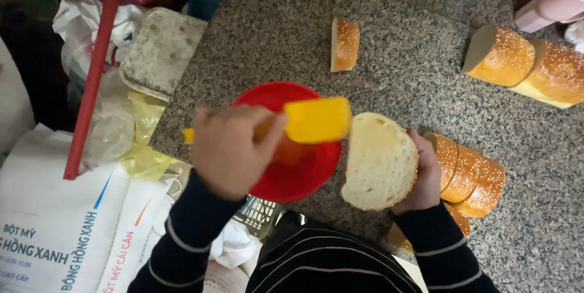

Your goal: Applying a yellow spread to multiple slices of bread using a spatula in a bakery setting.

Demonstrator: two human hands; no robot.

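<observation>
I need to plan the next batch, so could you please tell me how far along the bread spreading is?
Done: nothing shows spread yet. In hand: the right hand holds a cut bun with its white face bare, while the left hand holds a yellow spatula over the red bowl. Left: sliced pieces beside it and two loaves wait on the counter.

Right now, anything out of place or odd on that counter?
One bread piece lies alone up the granite counter, apart from the loaves. The left hand holds a yellow spatula; the right hand holds a cut bun.
</observation>
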